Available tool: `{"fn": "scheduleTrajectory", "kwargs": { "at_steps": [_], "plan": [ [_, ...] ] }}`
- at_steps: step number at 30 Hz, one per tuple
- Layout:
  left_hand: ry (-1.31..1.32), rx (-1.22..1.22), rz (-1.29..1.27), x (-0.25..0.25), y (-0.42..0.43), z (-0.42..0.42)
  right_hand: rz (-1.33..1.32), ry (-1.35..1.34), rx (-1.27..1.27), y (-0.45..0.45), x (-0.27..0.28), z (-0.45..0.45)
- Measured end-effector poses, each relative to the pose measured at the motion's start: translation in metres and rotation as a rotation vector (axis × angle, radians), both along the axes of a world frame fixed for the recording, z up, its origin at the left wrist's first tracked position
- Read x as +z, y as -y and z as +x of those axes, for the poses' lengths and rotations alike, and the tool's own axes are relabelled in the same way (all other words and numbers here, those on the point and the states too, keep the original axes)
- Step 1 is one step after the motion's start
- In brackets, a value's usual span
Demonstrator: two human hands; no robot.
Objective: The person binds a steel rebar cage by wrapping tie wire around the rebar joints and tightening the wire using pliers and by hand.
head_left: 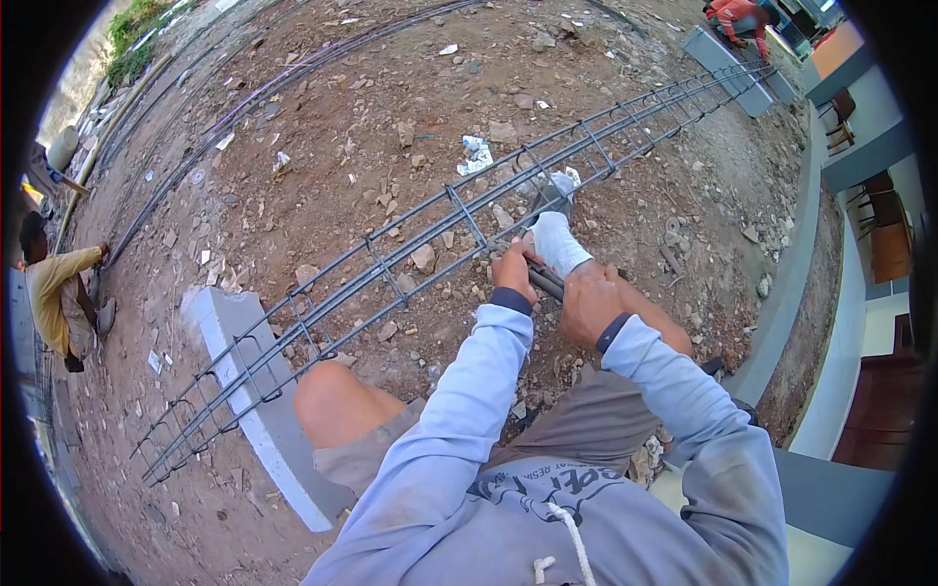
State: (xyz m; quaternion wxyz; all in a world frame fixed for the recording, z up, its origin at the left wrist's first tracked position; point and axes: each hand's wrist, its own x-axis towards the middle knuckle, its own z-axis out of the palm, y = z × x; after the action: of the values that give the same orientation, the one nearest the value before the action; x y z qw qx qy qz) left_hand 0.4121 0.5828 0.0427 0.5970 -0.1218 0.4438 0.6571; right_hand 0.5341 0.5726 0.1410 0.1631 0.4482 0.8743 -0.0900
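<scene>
A long cage of steel rebar [376,262] with square stirrups runs diagonally across the ground in front of me. My left hand [514,272] is closed at the cage's near side, fingers against a bar and the front of a dark long-handled tool [550,283]. My right hand [592,305] is wrapped round the rear of this tool, which looks like pincers; its jaws are hidden. Just behind the hands, my foot in a white sock [557,242] reaches under the cage.
Grey blocks [259,410] support the cage at the near left and far right. A person in yellow [61,293] crouches at left beside long bars; another in red [735,18] is at the cage's far end. Stones and scraps litter the dirt. A building with chairs [889,249] stands right.
</scene>
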Motion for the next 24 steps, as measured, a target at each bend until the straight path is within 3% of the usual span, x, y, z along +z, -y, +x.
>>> {"fn": "scheduleTrajectory", "kwargs": {
  "at_steps": [3, 4, 8, 11, 14, 18, 21, 24],
  "plan": [
    [0.028, -0.094, 0.029, -0.001, 0.011, -0.005, -0.641, -0.036, -0.104, -0.052, -0.002, 0.000],
    [0.077, -0.115, 0.132, 0.010, 0.019, -0.004, -0.959, -0.279, -0.406, -0.055, 0.010, 0.000],
    [0.303, -0.004, 0.364, -0.018, 0.010, 0.011, -1.342, -0.457, -0.632, -0.075, 0.013, 0.008],
    [0.412, 0.077, 0.376, -0.021, 0.004, 0.015, -1.176, -0.404, -0.644, -0.056, 0.023, 0.001],
    [0.444, 0.158, 0.358, -0.014, 0.005, 0.010, -0.298, -0.105, -0.012, -0.041, 0.015, 0.001],
    [0.480, 0.220, 0.367, -0.015, -0.004, 0.012, 0.175, 0.035, 0.064, 0.003, 0.037, -0.014],
    [0.512, 0.207, 0.235, -0.021, -0.014, 0.010, 0.445, 0.156, 0.045, 0.004, 0.006, -0.014],
    [0.360, 0.204, -0.012, -0.017, -0.022, 0.012, 0.125, 0.198, -0.144, -0.005, 0.005, -0.022]
  ]
}}
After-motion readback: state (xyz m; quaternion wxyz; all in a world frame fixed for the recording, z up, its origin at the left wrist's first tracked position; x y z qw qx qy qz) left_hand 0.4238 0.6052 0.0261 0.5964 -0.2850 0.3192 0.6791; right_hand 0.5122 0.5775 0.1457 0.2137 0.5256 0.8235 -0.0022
